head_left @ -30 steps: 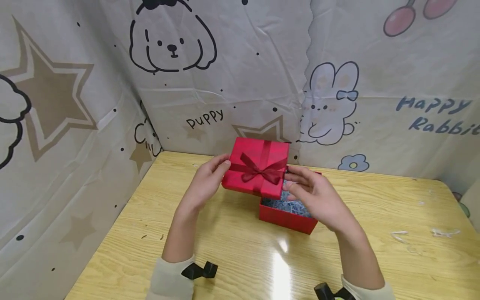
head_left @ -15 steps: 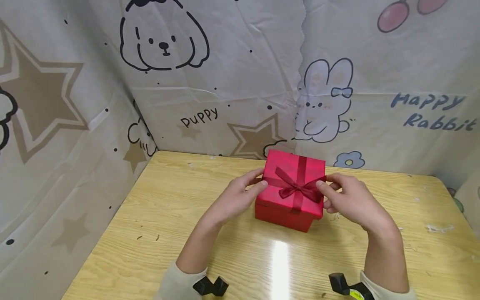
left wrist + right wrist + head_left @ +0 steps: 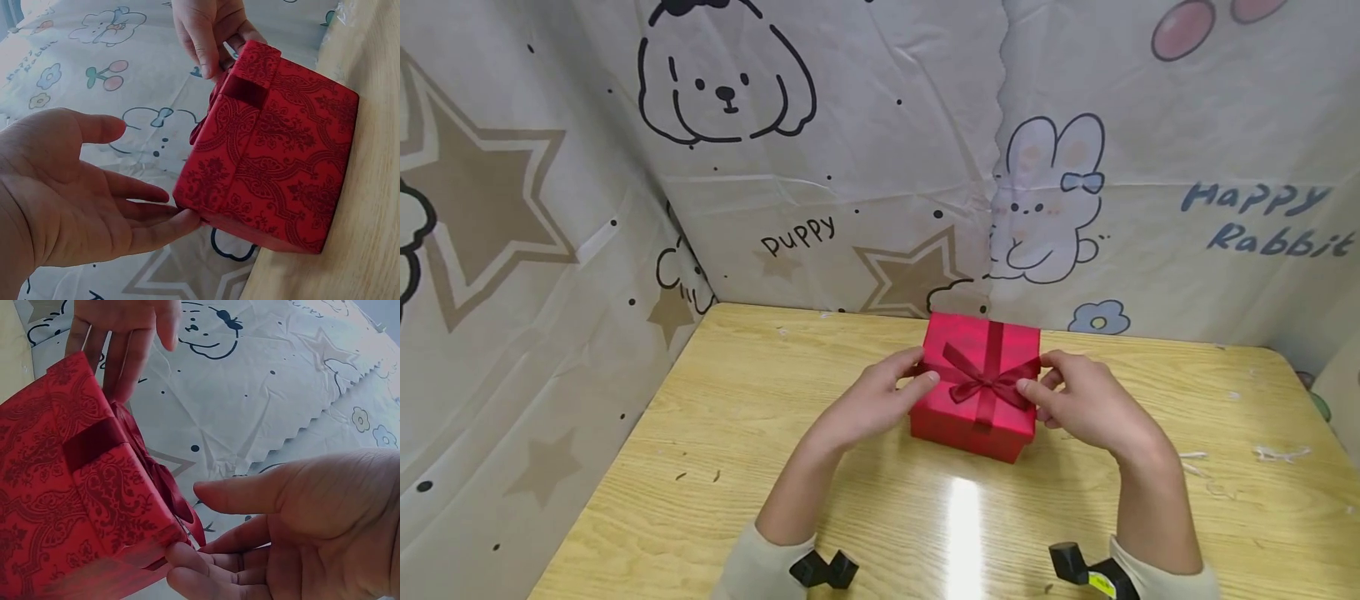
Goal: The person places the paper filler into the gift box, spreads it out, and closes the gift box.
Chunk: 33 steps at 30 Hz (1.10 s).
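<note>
A red patterned gift box [image 3: 966, 437] stands on the table with its lid [image 3: 951, 337] down over it. A dark red ribbon bow [image 3: 988, 383] is tied across the lid. At the box's left side, my left hand [image 3: 868, 404] has its fingers fairly straight; in the left wrist view a fingertip touches the lid's edge and the thumb stands apart. On the other side my right hand [image 3: 1090, 404] has relaxed, slightly bent fingers at the lid's edge, its thumb free of the lid in the right wrist view. The box's contents are hidden under the lid.
The wooden table [image 3: 760, 383] meets a printed cloth backdrop [image 3: 820, 108] behind the box and at the left. White scraps [image 3: 1281, 454] lie at the right, and small dark bits [image 3: 715, 476] at the left.
The lid, first held up left of the box with blue shredded filler showing beneath, has moved right and down onto the box. Both hands moved right with it; their grip has loosened.
</note>
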### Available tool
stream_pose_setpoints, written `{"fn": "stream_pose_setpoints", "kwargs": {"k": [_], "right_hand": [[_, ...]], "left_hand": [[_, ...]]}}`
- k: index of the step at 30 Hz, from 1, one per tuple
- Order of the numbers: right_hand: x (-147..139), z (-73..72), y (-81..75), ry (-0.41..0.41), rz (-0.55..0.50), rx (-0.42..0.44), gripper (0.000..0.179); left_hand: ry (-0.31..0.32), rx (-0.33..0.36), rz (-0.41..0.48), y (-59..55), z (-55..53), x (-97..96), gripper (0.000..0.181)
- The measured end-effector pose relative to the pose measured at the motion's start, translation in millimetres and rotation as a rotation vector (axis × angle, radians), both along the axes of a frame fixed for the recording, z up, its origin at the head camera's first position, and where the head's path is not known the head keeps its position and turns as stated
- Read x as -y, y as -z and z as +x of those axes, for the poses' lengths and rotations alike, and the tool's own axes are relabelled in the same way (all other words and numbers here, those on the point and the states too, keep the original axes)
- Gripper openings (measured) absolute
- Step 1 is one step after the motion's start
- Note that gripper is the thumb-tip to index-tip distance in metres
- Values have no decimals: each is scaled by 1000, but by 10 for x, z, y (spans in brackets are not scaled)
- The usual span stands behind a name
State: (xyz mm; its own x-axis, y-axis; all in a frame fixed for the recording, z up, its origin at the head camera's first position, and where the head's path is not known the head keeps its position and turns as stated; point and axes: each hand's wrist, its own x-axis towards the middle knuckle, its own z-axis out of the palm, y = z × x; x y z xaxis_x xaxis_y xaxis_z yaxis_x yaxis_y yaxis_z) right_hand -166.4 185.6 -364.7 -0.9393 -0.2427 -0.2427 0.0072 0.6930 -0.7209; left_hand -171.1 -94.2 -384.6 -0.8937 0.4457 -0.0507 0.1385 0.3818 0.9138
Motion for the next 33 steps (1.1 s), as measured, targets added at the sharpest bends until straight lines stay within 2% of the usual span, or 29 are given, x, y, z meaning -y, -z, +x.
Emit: {"fn": "stream_pose_setpoints", "kwargs": {"k": [3,8,11,16,26,30,33], "right_hand": [[-6,-6,19,-2,18,8,52],[-19,-38,60,-1,49,6,51],[-27,-76,104,1,55,-6,49],[-63,-142,200,-9,42,-33,54],[-38,-274,397,21,-37,-81,55],[-30,-292,439,37,-43,-92,54],[-49,-293,444,47,-18,-141,53]], "left_hand": [[22,-15,-44,26,-3,-10,59],[0,-1,-148,49,2,-34,65],[0,20,-177,68,4,-60,70],[-6,39,-190,86,4,-75,73],[-60,56,-134,124,-21,-42,72],[-58,33,-163,149,-37,-16,72],[-59,-6,-221,183,-70,62,72]]}}
